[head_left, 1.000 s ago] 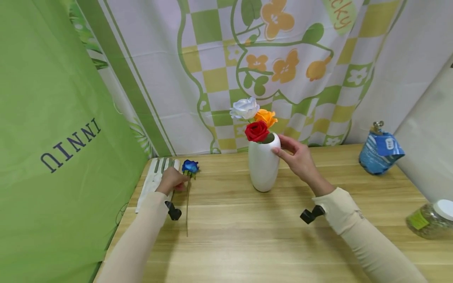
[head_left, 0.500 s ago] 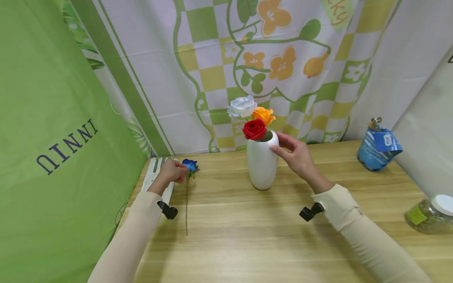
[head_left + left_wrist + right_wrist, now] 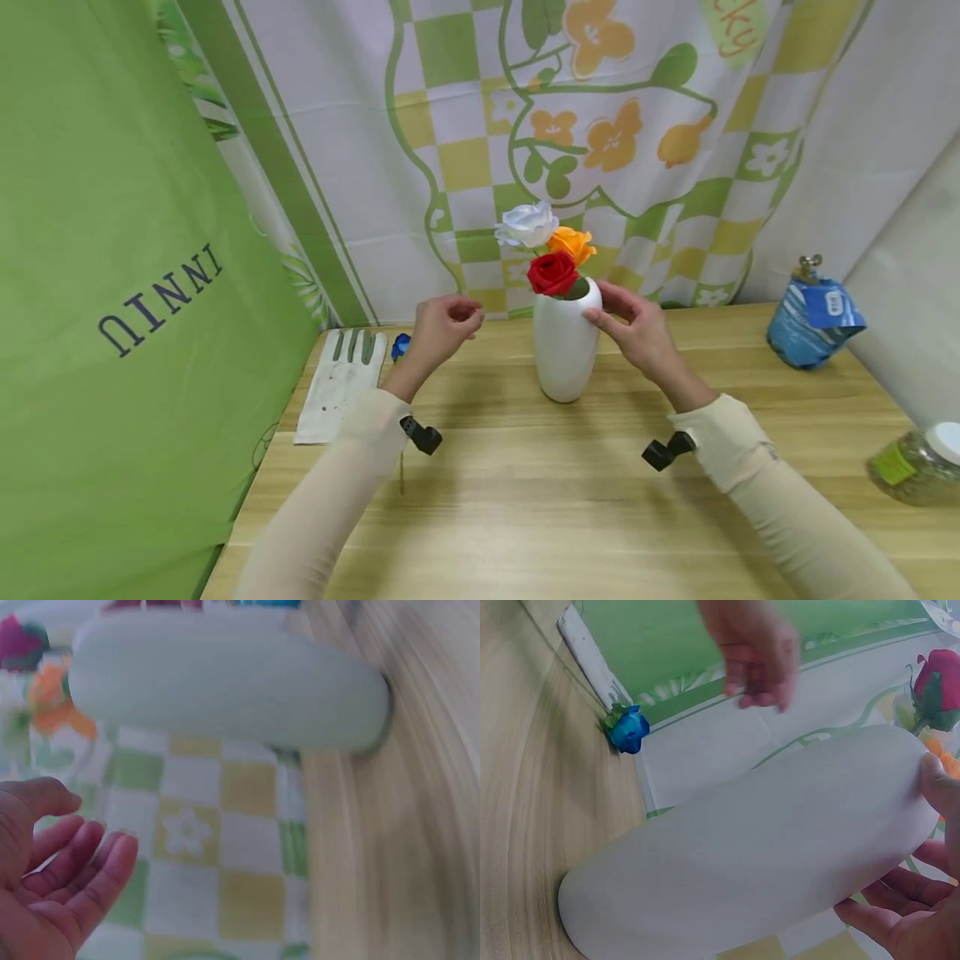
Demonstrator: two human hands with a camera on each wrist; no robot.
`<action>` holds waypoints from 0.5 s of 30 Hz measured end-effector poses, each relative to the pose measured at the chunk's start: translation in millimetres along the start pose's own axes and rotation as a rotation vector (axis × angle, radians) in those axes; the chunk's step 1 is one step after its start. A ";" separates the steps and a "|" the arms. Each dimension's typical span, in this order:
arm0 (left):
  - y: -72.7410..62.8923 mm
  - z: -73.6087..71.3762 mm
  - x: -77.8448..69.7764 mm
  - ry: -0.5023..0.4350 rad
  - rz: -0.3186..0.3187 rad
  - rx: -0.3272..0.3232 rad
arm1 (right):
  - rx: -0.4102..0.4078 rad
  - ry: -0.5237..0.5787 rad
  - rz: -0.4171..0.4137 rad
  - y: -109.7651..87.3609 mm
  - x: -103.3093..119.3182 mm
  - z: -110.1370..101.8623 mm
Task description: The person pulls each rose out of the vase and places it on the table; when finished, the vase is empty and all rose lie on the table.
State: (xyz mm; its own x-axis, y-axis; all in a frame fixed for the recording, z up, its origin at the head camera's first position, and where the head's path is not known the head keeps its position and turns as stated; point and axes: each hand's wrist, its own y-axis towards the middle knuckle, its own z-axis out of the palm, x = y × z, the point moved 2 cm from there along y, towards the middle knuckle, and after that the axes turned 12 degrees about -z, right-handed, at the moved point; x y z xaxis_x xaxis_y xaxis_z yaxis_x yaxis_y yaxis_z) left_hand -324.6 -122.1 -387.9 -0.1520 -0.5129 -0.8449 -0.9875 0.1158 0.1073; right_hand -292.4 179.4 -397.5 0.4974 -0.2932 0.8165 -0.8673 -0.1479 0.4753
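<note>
Well left of the white vase [image 3: 564, 358], a white glove-like piece [image 3: 339, 396] and a blue rose [image 3: 401, 345] are lying on the bench [image 3: 540, 508]. Nearer the vase, the left hand [image 3: 446, 328] is hovering, fingers loosely curved. The vase is holding a white rose [image 3: 527, 225], a red rose [image 3: 552, 273] and an orange rose [image 3: 576, 245]; the right hand [image 3: 643, 337] is pinching its right rim between thumb and fingers. Well right of it, a blue pouch [image 3: 806, 333] and a jar [image 3: 909, 473] are resting.

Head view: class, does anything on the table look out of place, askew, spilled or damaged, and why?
The blue flower looks out of place: it lies on the left of the table, while the red flower, orange flower and white flower stand in the vase. No spill or damage shows.
</note>
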 end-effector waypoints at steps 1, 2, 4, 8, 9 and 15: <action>-1.0 3.7 -7.6 0.000 0.041 0.003 | -0.001 -0.001 0.004 0.0 -0.3 -0.2; -2.0 7.4 -14.8 0.000 0.083 0.006 | -0.001 -0.001 0.008 -0.1 -0.3 -0.4; -3.4 14.1 -27.7 0.004 0.172 0.013 | -0.003 -0.002 0.012 -0.1 -0.4 -0.8; -4.3 26.7 -49.0 0.006 0.321 0.009 | -0.005 0.000 0.010 0.0 -0.4 -0.9; -4.3 29.5 -53.6 0.003 0.346 0.002 | -0.006 0.001 0.009 -0.1 -0.4 -0.9; 1.3 42.5 -71.5 -0.011 0.438 -0.033 | -0.007 -0.002 -0.008 0.0 -1.5 0.5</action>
State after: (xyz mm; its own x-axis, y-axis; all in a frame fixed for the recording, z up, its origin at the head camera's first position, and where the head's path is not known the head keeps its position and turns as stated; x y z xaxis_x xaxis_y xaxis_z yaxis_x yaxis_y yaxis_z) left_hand -313.2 -49.1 -349.7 -0.5565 -0.4125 -0.7212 -0.8307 0.2933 0.4733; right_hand -293.3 179.4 -398.9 0.5047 -0.2942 0.8116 -0.8629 -0.1436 0.4845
